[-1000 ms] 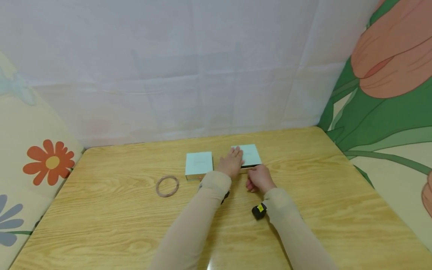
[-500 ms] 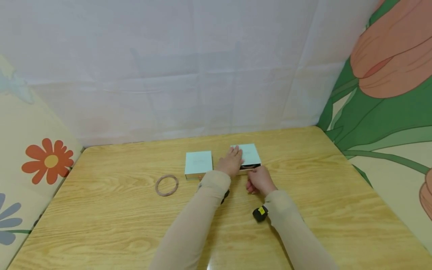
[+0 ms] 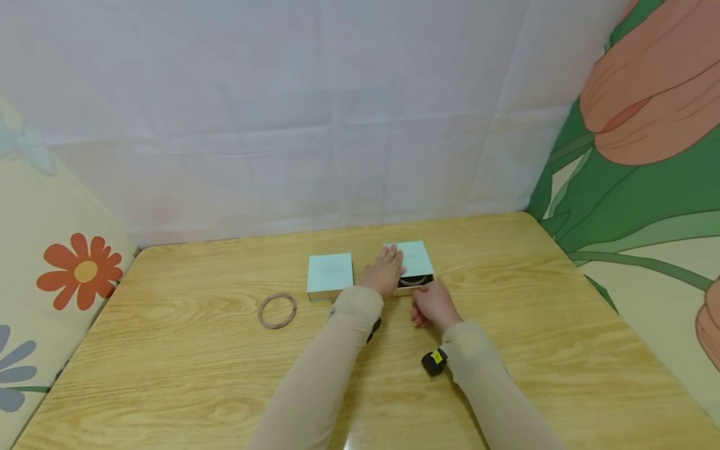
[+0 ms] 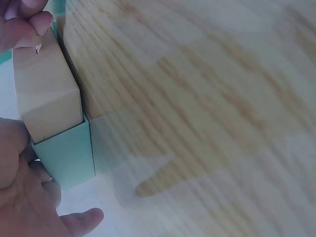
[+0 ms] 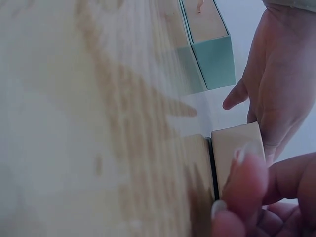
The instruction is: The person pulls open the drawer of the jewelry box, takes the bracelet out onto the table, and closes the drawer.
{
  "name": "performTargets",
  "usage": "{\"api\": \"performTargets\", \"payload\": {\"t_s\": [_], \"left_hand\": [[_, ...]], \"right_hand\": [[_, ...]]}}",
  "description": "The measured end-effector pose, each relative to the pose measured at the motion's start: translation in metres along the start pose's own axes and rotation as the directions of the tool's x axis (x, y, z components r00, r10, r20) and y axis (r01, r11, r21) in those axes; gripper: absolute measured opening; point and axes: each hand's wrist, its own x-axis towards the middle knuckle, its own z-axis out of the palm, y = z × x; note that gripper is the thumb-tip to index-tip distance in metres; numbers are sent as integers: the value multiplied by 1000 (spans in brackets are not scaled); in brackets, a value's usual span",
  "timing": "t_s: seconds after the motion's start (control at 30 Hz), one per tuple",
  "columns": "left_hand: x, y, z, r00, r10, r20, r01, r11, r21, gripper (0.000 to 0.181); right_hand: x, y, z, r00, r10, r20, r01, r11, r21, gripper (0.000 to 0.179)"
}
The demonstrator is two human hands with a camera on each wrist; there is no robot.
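Observation:
In the head view, my left hand [image 3: 382, 273] rests on the pale mint sleeve [image 3: 416, 256] of the right-hand drawer box, fingers straight across its top. My right hand [image 3: 434, 304] is at the near side of that box. The left wrist view has its fingertips pinching a small pull tab [image 4: 38, 48] on the front of the cream drawer [image 4: 44, 81]. The drawer stands partly out of the sleeve. Within its dark inside, part of a bangle [image 3: 413, 282] shows; the sleeve covers the rest.
A second mint drawer box [image 3: 329, 273], closed, sits to the left on the wooden table [image 3: 185, 369]. Nearer and further left lies a pinkish-brown bangle [image 3: 260, 312]. A white cloth [image 3: 281, 156] hangs behind the table's far edge.
The drawer has slid out toward me with my right hand, baring the dark inside and part of the bangle. My left hand keeps its place on the sleeve.

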Motion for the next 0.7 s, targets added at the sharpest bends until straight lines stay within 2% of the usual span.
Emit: {"api": "performTargets", "payload": {"t_s": [0.7], "left_hand": [[2,-3,4,1000,5,-15,-5,1000,-18,53]], "right_hand": [[-8,5,-1,1000,-4,-1,4,1000,-29,36]]}}
